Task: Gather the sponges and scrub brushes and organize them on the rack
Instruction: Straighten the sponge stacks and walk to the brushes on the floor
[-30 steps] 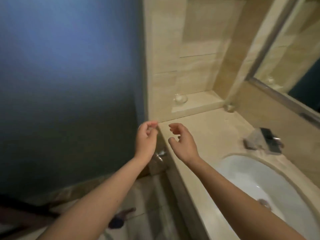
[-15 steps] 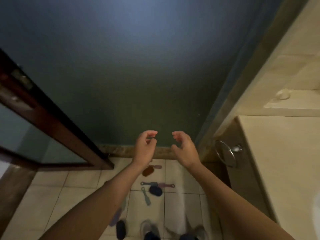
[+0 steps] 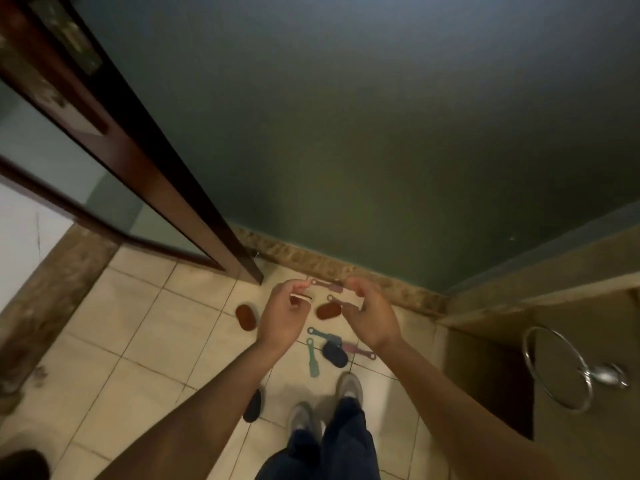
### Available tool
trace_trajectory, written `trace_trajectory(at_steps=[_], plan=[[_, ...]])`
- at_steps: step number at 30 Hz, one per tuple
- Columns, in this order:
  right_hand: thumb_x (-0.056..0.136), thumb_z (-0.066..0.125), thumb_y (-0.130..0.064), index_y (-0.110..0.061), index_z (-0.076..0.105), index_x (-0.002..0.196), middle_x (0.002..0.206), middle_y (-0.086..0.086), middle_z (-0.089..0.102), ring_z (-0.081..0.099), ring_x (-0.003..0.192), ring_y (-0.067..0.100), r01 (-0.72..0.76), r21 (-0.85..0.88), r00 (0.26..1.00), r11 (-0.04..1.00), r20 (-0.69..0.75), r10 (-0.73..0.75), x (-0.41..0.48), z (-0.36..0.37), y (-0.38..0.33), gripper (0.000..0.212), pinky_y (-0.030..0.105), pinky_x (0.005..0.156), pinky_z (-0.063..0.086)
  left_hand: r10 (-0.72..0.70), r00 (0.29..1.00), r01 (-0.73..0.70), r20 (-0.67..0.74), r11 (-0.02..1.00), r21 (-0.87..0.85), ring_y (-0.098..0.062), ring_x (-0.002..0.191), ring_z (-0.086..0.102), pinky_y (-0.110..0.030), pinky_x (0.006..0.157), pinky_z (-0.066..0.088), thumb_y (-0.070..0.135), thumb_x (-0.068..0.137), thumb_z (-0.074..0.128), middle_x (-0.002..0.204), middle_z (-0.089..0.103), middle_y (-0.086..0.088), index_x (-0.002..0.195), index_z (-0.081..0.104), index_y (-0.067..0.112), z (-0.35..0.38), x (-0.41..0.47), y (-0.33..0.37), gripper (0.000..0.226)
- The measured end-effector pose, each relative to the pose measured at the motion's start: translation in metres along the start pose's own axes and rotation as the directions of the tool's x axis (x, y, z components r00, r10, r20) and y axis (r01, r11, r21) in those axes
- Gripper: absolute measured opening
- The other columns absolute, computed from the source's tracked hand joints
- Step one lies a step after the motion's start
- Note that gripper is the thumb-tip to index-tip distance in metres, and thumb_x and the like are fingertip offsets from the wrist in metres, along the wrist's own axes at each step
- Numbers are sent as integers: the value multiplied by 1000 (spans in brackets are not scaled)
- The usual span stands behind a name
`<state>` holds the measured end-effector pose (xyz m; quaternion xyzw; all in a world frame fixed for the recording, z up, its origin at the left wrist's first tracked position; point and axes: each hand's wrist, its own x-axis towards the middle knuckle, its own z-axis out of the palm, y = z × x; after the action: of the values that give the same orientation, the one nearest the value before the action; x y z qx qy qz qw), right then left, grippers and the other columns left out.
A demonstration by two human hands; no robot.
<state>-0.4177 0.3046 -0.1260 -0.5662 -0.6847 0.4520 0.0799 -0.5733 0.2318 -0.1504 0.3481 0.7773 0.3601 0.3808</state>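
Far left: dark wooden door frame (image 3: 138, 161) with a glazed panel, standing on the tiled floor (image 3: 145, 341).

Left of centre, on the tiles: brown oval sponge (image 3: 245, 317). Nearer: black oval sponge (image 3: 254, 406), just beside the left shoe (image 3: 300, 419).

Left hand (image 3: 282, 315): raised above the floor, fingers loosely curled toward the thumb, nothing held.

Centre, on the floor below the hands: pink brush (image 3: 327, 285), far, by the skirting; brown brush (image 3: 328, 310), nearer. Then far teal brush (image 3: 323, 334), near teal brush (image 3: 313, 356), navy sponge (image 3: 334, 354) and purple brush (image 3: 358, 351), bunched, touching or overlapping, just beyond the right shoe (image 3: 349, 388).

Right hand (image 3: 370, 317): raised likewise, fingers relaxed and half bent, empty.

Right: cabinet side bearing a chrome towel ring (image 3: 557, 368).

Rack: not in view.

Hazards, as judged:
- Treading on the black sponge or the bunched pieces, given feet so close.
- Dragging a neighbour along when lifting one slim handle from the overlap.
- Overlooking dark pieces in the dim light.
- Dropping items if too many are scooped up at once.
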Motion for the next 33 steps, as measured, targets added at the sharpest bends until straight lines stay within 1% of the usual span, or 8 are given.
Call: trace_trajectory(at_steps=[3, 7, 14, 19, 23, 27, 30, 33], plan=[[88, 58, -14, -28, 54, 128, 130, -5, 56, 54, 110, 9, 3, -82, 999, 997, 54, 2, 44, 28, 37, 43, 19, 78, 38, -16, 1000, 16, 8, 999, 40, -3, 90, 60, -33, 86, 54, 13, 88, 63, 113, 57, 8, 102, 55, 42, 24, 35, -51, 33], [84, 60, -12, -27, 52, 131, 133, -3, 53, 49, 123, 16, 12, -182, 994, 983, 111, 9, 106, 78, 105, 50, 28, 94, 44, -66, 997, 60, 41, 989, 132, -4, 95, 58, -27, 87, 51, 17, 90, 58, 117, 54, 9, 113, 58, 33, 68, 83, -123, 28], [73, 63, -13, -32, 53, 128, 128, -7, 55, 51, 119, 19, 16, -223, 984, 975, 178, 25, 201, 187, 228, 60, 36, 95, 48, -82, 994, 64, 75, 974, 218, -11, 103, 56, -31, 91, 49, 12, 85, 62, 118, 49, 10, 118, 57, 28, 138, 164, -253, 37], [74, 67, -14, -30, 48, 134, 133, -6, 52, 51, 123, 18, 75, -287, 975, 955, 224, -10, 270, 259, 307, 64, 31, 100, 42, -68, 995, 43, 73, 953, 300, -15, 111, 56, -32, 91, 48, 14, 83, 63, 132, 48, 5, 126, 54, 29, 184, 230, -349, 47], [76, 67, -19, -28, 49, 133, 130, -3, 54, 53, 120, 20, 145, -368, 971, 918, 233, -59, 314, 308, 358, 61, 27, 92, 41, -2, 998, -22, 62, 920, 391, -19, 113, 55, -37, 95, 50, 14, 82, 66, 135, 48, 4, 128, 53, 27, 217, 274, -417, 50], [75, 72, -26, -28, 46, 134, 131, 0, 51, 48, 121, 23, 210, -449, 954, 868, 289, -81, 342, 342, 400, 65, 39, 98, 45, 126, 989, -150, 81, 833, 532, -18, 130, 41, -35, 109, 36, 16, 80, 67, 138, 47, 3, 132, 52, 26, 237, 306, -465, 56], [76, 71, -31, -30, 39, 139, 145, 1, 39, 33, 135, 24, 286, -554, 934, 782, 343, -98, 353, 358, 420, 71, 44, 110, 29, 146, 978, -210, 151, 697, 685, -18, 141, 26, -41, 120, 16, 15, 80, 65, 144, 41, 2, 138, 45, 26, 243, 320, -485, 62], [78, 67, -25, -27, 35, 142, 150, 1, 34, 24, 141, 24, 332, -637, 923, 696, 370, -101, 357, 365, 428, 72, 44, 115, 18, 103, 981, -193, 165, 613, 766, -21, 147, 11, -48, 120, 1, 10, 81, 59, 152, 32, 0, 144, 36, 26, 247, 326, -494, 69]])
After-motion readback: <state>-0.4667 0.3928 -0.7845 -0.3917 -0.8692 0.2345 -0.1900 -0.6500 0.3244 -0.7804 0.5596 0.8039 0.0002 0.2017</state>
